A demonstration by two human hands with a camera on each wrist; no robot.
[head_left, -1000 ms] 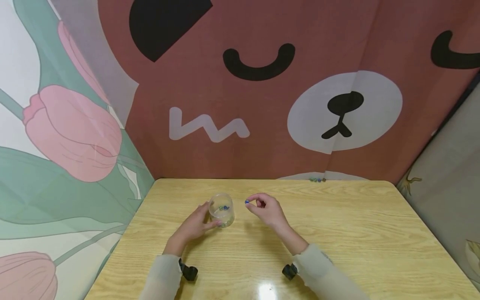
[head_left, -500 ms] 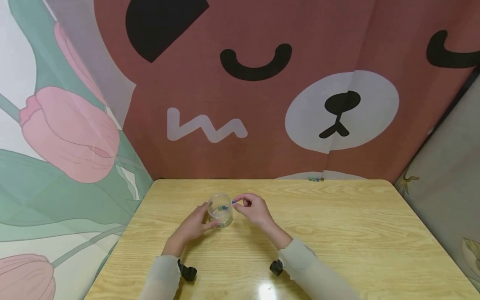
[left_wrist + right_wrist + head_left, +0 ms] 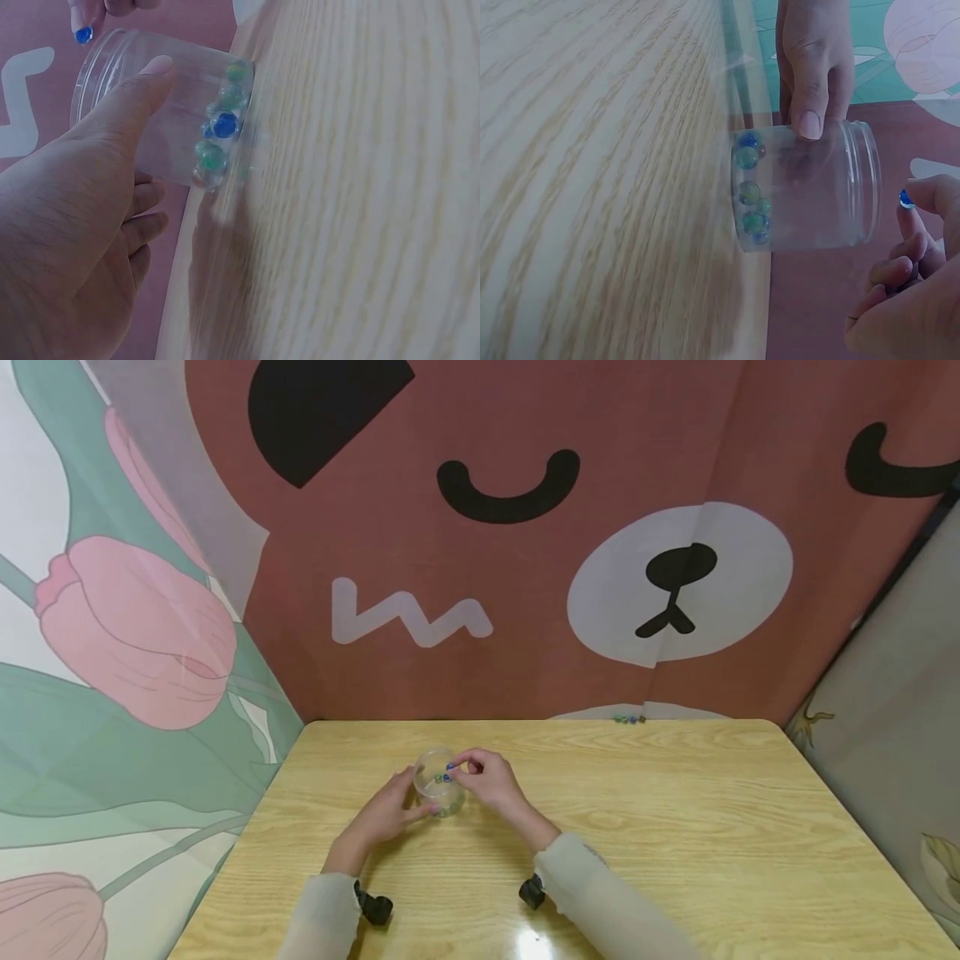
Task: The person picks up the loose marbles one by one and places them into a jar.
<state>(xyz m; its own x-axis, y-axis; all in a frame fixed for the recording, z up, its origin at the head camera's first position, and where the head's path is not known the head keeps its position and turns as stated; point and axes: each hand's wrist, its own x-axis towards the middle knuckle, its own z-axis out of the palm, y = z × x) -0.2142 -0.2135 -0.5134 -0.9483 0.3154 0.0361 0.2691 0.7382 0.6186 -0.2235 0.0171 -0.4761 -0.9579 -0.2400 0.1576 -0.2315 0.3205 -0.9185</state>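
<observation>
A clear plastic jar (image 3: pixel 450 798) without a lid stands upright on the table, several green and blue marbles (image 3: pixel 748 193) lying at its bottom. My left hand (image 3: pixel 381 812) grips the jar from the left, the thumb on its near side and the fingers round the back. Between thumb and index finger, my right hand (image 3: pixel 491 783) pinches a blue marble (image 3: pixel 906 199). Both wrist views show this marble just above the jar's open rim, touching neither rim nor wall. The other fingers of the right hand are curled in.
The light wooden table (image 3: pixel 675 827) runs back to a curtain (image 3: pixel 525 668) printed with a bear. Several more marbles (image 3: pixel 630 719) sit in a row along the table's far edge, right of the middle. A tulip-printed curtain (image 3: pixel 150 643) hangs on the left.
My right hand has moved left with the blue marble, from beside the jar to over its opening. The left hand and the jar have stayed in place.
</observation>
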